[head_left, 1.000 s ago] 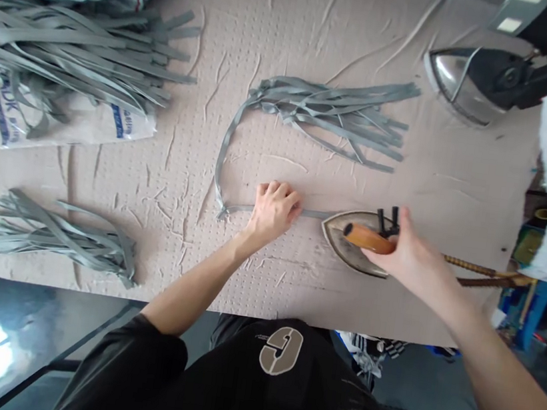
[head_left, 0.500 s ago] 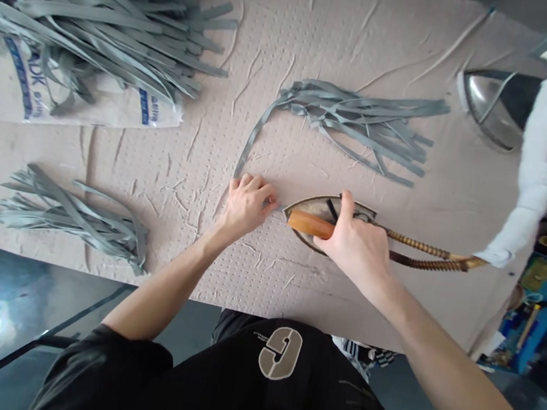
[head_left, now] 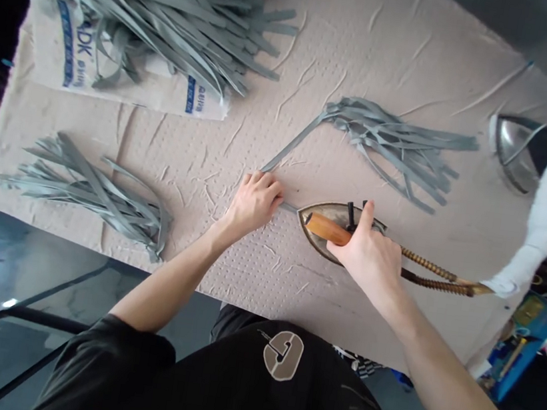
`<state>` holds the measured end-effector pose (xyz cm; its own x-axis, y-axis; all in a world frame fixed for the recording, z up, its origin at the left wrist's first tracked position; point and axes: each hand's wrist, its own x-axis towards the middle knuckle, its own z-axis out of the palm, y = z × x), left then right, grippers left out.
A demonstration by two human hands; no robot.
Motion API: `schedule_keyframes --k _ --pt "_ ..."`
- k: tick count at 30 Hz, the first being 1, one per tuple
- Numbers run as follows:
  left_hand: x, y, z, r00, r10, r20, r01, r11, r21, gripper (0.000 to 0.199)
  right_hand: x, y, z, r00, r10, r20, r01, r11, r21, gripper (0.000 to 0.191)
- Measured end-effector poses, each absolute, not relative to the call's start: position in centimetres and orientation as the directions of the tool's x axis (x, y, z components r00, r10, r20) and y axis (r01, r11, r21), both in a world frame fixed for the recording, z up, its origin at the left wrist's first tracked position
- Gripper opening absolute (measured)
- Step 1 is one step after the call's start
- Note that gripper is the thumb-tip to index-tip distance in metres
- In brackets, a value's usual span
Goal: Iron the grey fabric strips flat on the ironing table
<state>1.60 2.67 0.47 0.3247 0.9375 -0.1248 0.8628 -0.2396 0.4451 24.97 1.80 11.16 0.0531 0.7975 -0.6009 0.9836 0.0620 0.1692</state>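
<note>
Head view: my right hand (head_left: 370, 258) is closed on the wooden handle (head_left: 325, 229) of the flat iron (head_left: 316, 219) at 3 o'clock, its toe on the grey strip (head_left: 291, 147). My left hand (head_left: 252, 203) is narrow, fingertips pinning that strip just ahead of the toe so it lies straight and taut; the strip's loose bundle (head_left: 402, 148) sits at 2 o'clock.

The right hand (head_left: 365, 254) grips the wooden handle (head_left: 325, 229) of an iron (head_left: 314, 236) on the padded board (head_left: 373, 57), while the left hand (head_left: 253, 206) rests on a grey strip (head_left: 289, 207) just left of it.
</note>
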Motion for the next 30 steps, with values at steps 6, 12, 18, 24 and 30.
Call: schedule_keyframes --k 6,12,18,24,30 --pt "0.8 2.9 0.2 0.303 0.95 -0.076 0.791 -0.206 0.575 0.014 21.2 3.3 10.9 -0.036 0.826 -0.562 0.989 0.11 0.098 0.109" --pt "-2.0 4.2 3.6 -0.103 0.994 0.025 0.511 0.031 0.859 0.024 19.3 4.5 10.5 -0.153 0.835 -0.528 0.984 0.177 -0.006 0.1" --pt "-3.1 1.7 5.8 -0.294 0.95 0.107 0.562 0.081 0.823 0.021 22.3 3.8 11.0 -0.22 0.816 -0.535 0.97 0.24 -0.032 0.074" --pt "-2.0 -1.2 4.1 -0.221 0.959 -0.177 0.636 0.28 0.72 0.02 33.2 -0.1 11.3 0.097 0.76 -0.642 0.986 0.012 0.164 0.082" --pt "1.2 -2.2 1.8 0.051 0.969 -0.242 0.91 0.055 0.411 0.044 47.1 -4.9 11.7 0.226 0.792 -0.568 0.966 -0.258 0.024 0.081"
